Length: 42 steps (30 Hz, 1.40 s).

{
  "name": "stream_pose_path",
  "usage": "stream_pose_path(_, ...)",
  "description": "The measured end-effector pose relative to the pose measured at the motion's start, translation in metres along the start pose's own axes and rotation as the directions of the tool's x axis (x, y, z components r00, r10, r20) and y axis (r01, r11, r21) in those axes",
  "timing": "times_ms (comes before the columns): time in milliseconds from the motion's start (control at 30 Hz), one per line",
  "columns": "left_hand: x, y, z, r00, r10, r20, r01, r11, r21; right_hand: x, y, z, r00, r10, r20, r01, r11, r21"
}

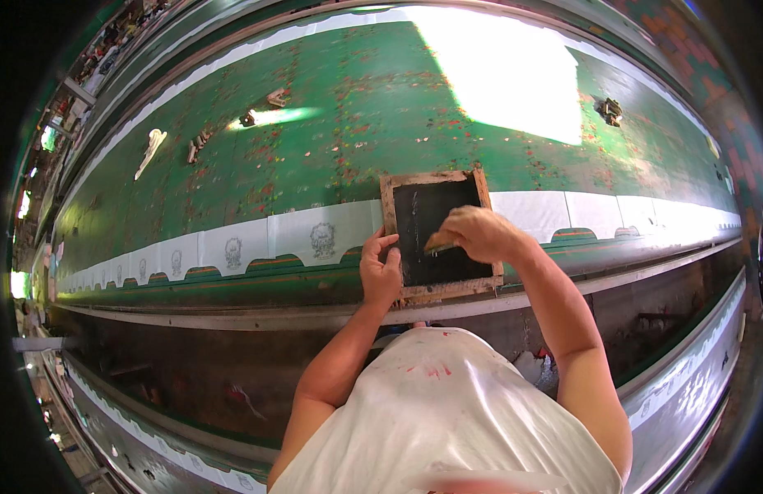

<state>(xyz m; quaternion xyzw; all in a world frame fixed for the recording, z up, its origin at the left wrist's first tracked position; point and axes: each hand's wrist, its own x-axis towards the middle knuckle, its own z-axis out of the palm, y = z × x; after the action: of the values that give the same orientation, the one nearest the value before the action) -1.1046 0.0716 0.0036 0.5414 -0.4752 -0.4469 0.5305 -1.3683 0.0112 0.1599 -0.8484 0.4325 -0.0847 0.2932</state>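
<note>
A small wooden printing screen (452, 288) with a dark, ink-covered mesh lies over the white strip at the table's near edge. My left hand (382, 267) grips the left side of its frame, thumb toward the mesh. Above the right part of the mesh is my right hand (484, 235), its fingers closed around a small squeegee (441, 241). Most of the squeegee is hidden under the fingers. White cut pieces (295, 239) run along the near edge, those left of the screen bearing a dark printed motif (322, 240). Pieces to the right (530, 212) look plain white.
The long green table (348, 115) is spattered with paint. Small clamp-like objects (199, 146) and a pale tool (150, 154) lie on it at left, a dark object (610, 111) at right. Bright sunlight falls on the far side. Another long table (159, 453) stands behind me.
</note>
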Motion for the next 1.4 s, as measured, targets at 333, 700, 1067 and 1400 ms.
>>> stream_pose_path(333,0.023,0.028,-0.015,0.982,-0.150,0.117,0.135,0.983,0.124,0.063,0.031,0.002,0.948,0.084,-0.306,-0.119,0.988,-0.097)
stream_pose_path(700,0.023,0.036,-0.012,0.992,-0.056,0.109,0.029,0.973,0.230,-0.023,-0.027,0.052,0.971,0.017,-0.238,-0.068,0.976,-0.208)
stream_pose_path(1067,0.005,0.018,-0.001,0.985,0.152,0.083,-0.165,0.969,0.183,-0.079,-0.060,0.088,0.979,0.061,-0.197,-0.090,0.986,-0.140)
stream_pose_path(1400,-0.009,0.038,0.025,0.941,0.335,0.050,-0.333,0.893,0.302,-0.155,-0.005,0.105,0.623,0.491,-0.609,-0.156,0.841,0.518)
